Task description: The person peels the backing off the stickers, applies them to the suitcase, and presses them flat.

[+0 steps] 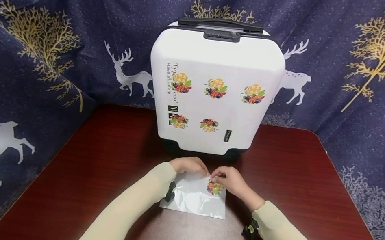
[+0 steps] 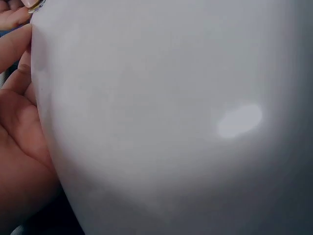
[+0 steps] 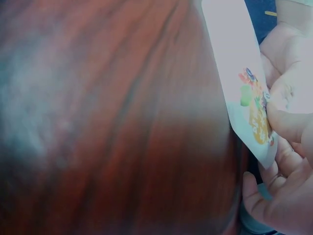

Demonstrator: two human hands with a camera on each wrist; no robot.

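Observation:
A white glossy sticker sheet (image 1: 194,200) is held up over the table, in front of the suitcase. My left hand (image 1: 189,165) grips its upper edge; in the left wrist view the sheet (image 2: 146,98) fills most of the picture, with the left hand (image 2: 22,132) along its edge. One colourful fruit sticker (image 1: 213,187) shows near the sheet's upper right corner. There my right hand (image 1: 230,180) pinches the sticker's edge, its fingertips beside the left hand's. In the right wrist view the fruit sticker (image 3: 257,110) lies against the sheet, close to the fingers.
A white suitcase (image 1: 237,67) stands upright behind the hands, with several fruit stickers (image 1: 216,88) on its front and a black handle (image 1: 220,24) on top. The dark red table (image 1: 109,157) extends to both sides. A navy cloth (image 1: 118,15) with deer and trees hangs behind.

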